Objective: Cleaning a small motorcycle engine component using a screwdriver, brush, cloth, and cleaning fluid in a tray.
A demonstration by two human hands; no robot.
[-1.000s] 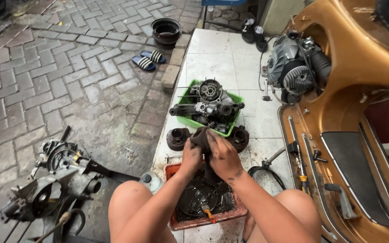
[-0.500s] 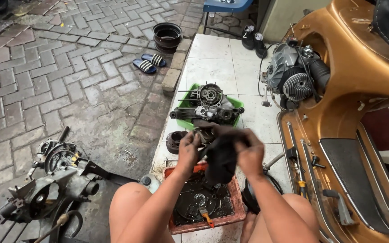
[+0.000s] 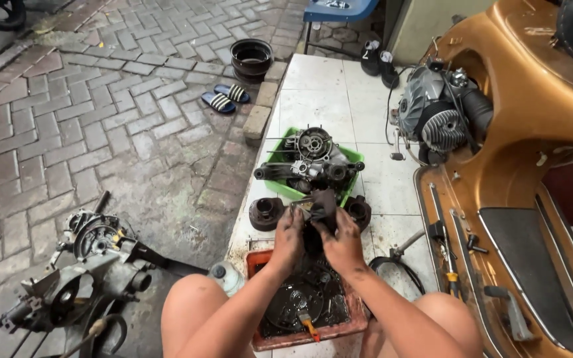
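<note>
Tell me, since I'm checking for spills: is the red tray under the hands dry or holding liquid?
Holding liquid: dark, glossy fluid fills the red tray, with a round metal part and a brush lying in it.

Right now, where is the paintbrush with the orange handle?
In the head view, the paintbrush lies in the red tray between the person's knees, below both hands, on the oily dark disc.

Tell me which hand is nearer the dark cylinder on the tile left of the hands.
Left. The left hand sits just right of the dark cylinder; the right hand is farther right, beyond the rag.
</note>
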